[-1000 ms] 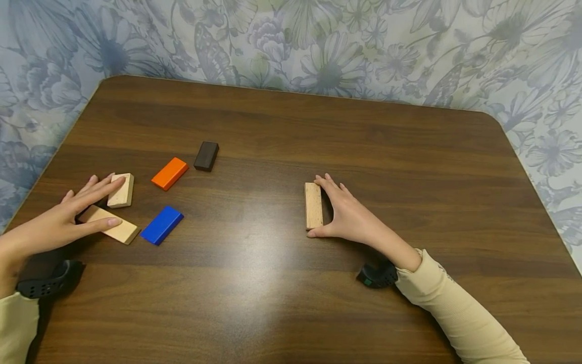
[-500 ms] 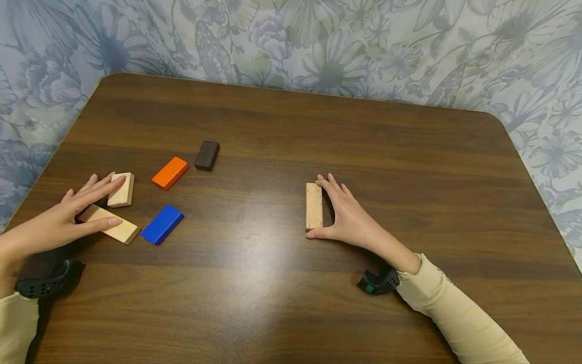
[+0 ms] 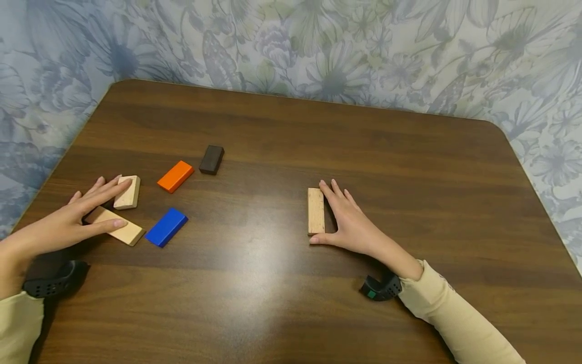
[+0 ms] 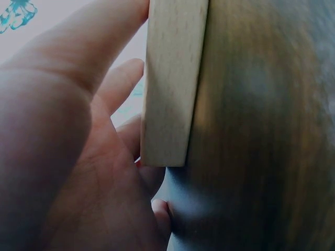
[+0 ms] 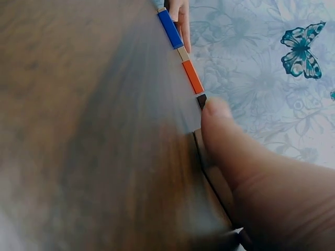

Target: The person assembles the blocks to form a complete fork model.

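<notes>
Block ends between right thumb and index finger
Head view: the wooden block [image 3: 316, 212] lay left of the right hand [image 3: 352, 222], the nearer hand; its long axis ran near to far, thumb and index finger pinching the ends. The left hand [image 3: 75, 217] rested, fingers spread, on the long tan block [image 3: 129, 233] and pale block [image 3: 127, 199]; left wrist view: thumb met a block's edge; right wrist view: grip partly hidden

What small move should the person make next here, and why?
Probably the left hand should pinch the nearer pale block: it is outstretched over that block and the farther pale block, seemingly gripping neither, while the right hand spans the lone pale block end to end, so that one looks secured.
</notes>
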A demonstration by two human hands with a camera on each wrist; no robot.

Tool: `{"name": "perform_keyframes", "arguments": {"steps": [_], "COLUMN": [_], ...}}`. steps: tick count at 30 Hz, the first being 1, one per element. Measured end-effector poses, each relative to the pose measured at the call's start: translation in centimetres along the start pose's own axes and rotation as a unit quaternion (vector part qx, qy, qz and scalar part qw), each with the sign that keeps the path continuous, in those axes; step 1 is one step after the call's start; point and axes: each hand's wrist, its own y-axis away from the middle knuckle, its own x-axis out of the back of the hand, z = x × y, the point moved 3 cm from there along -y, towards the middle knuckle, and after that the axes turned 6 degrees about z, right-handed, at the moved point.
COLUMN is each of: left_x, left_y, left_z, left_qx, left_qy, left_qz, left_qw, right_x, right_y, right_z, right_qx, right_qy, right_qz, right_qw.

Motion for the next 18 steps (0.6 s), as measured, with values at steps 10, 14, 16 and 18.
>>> {"name": "perform_keyframes", "arguments": {"steps": [10, 14, 16, 18], "left_x": [0.1, 0.1, 0.1, 0.0], "left_y": [0.0, 0.0, 0.0, 0.1], "left_z": [0.2, 0.2, 0.2, 0.2], "left_qx": [0.002, 0.002, 0.003, 0.004], "left_qy": [0.003, 0.004, 0.005, 0.005], "left_qz": [-0.002, 0.0, 0.001, 0.002], "left_qw": [1.0, 1.0, 1.0, 1.0], "right_x": [0.1, 0.0, 0.0, -0.1], "right_y": [1.1, 1.2, 1.2, 1.1], "right_z": [-0.2, -0.3, -0.4, -0.4], "right_qx": [0.034, 0.035, 0.035, 0.035], "right_qy": [-0.005, 0.005, 0.011, 0.015], "right_qz": [0.009, 0.019, 0.022, 0.025], "right_qw": [0.999, 0.999, 0.999, 0.999]}}
